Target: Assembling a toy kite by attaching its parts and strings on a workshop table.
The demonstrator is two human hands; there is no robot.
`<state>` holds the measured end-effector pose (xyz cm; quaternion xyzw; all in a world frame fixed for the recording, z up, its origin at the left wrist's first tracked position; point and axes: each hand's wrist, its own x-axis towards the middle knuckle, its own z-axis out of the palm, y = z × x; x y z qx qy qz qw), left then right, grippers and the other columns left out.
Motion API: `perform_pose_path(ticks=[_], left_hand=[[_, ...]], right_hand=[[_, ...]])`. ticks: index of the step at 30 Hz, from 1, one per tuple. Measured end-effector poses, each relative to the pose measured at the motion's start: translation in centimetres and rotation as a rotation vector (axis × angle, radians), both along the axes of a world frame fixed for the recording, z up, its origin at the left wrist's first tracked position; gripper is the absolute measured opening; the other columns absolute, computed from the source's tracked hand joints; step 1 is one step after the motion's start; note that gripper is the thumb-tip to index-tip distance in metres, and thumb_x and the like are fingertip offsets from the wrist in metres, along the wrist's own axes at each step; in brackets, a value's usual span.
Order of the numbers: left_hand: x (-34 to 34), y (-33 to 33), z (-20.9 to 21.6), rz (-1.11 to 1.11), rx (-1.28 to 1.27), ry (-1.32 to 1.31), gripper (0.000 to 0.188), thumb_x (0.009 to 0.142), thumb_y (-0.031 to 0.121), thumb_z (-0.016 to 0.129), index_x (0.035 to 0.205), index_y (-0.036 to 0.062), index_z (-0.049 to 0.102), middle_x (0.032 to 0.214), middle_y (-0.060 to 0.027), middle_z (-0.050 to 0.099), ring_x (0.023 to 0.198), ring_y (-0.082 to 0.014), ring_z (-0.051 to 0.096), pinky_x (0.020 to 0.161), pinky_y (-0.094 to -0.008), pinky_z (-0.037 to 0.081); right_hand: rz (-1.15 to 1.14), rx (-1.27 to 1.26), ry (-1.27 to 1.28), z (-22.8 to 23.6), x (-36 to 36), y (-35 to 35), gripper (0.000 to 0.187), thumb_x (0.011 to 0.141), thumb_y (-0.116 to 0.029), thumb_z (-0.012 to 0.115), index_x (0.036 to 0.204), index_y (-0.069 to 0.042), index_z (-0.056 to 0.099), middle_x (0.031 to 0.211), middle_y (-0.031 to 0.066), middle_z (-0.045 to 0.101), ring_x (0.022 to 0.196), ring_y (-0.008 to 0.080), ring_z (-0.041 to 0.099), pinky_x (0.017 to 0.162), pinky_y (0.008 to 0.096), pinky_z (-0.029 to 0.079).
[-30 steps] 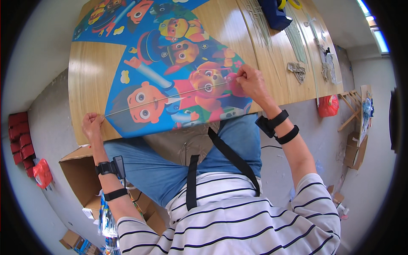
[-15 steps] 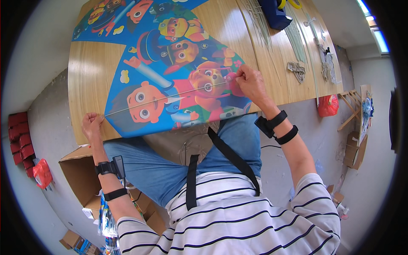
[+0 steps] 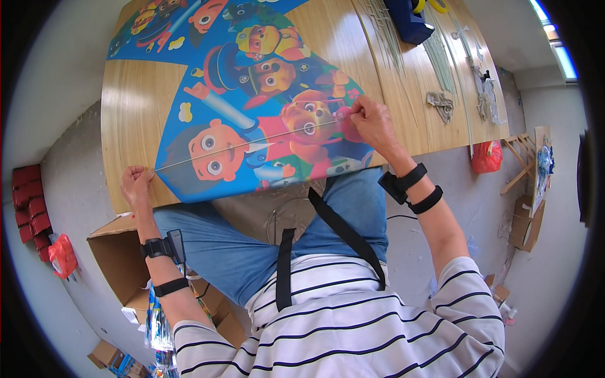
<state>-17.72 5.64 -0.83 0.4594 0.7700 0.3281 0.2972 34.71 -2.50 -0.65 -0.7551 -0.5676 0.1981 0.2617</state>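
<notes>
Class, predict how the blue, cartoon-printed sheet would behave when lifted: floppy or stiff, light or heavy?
The sheet would probably flop: its near side appears to bend over the edge of the brown wooden table. It is likely light, showing little thickness.

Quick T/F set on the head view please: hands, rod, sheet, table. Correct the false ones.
1. The left hand and right hand both pinch a thin rod. True.
2. The rod stands upright. False: it runs across the printed sheet, from hand to hand.
3. A dark blue box is on the table, right of the sheet. True.
4. The sheet is plain white. False: it is mostly blue with colourful cartoon figures.
5. The left hand lies flat, fingers spread. False: its fingers are pinched together.
</notes>
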Motion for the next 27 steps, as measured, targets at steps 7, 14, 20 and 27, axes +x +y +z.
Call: perform_pose_path(ticks=[7,14,20,27], left_hand=[[0.0,0.0,0.1,-0.018,0.018,0.015,0.021,0.072,0.004,0.073,0.09,0.0,0.065,0.075,-0.0021,0.063,0.065,-0.01,0.054,0.061,-0.0238,0.045],[-0.9,0.1,-0.5,-0.06,-0.001,0.0,0.02,0.072,0.003,0.073,0.09,0.0002,0.064,0.076,-0.003,0.062,0.067,-0.0103,0.056,0.06,-0.0241,0.045],[-1.4,0.1,0.0,-0.08,-0.013,-0.025,0.019,0.074,0.004,0.072,0.09,-0.0002,0.064,0.076,-0.0029,0.061,0.069,-0.0106,0.055,0.063,-0.0252,0.045],[7.2,2.1,5.0,-0.354,0.063,-0.06,0.02,0.085,0.01,0.065,0.102,-0.0012,0.064,0.089,-0.0068,0.064,0.082,-0.0139,0.06,0.074,-0.0271,0.048]], right_hand=[[-0.024,-0.027,0.063,0.1,0.0,0.0,0.011,0.075,-0.007,0.059,0.085,-0.004,0.062,0.077,0.0163,0.066,0.078,0.0364,0.064,0.068,0.0429,0.05],[-0.021,-0.009,0.066,0.1,0.1,-0.1,0.011,0.075,-0.008,0.058,0.085,-0.004,0.062,0.078,0.0166,0.066,0.077,0.0372,0.064,0.067,0.0439,0.049],[0.004,0.106,0.076,-0.2,-0.1,-0.1,0.008,0.075,0.0,0.062,0.082,0.0,0.06,0.064,0.0111,0.059,0.06,0.0186,0.059,0.056,0.0324,0.046],[0.002,0.136,0.066,-0.3,0.4,-0.4,0.008,0.075,-0.001,0.062,0.083,0.0,0.061,0.065,0.0118,0.06,0.061,0.0217,0.059,0.057,0.0334,0.047]])
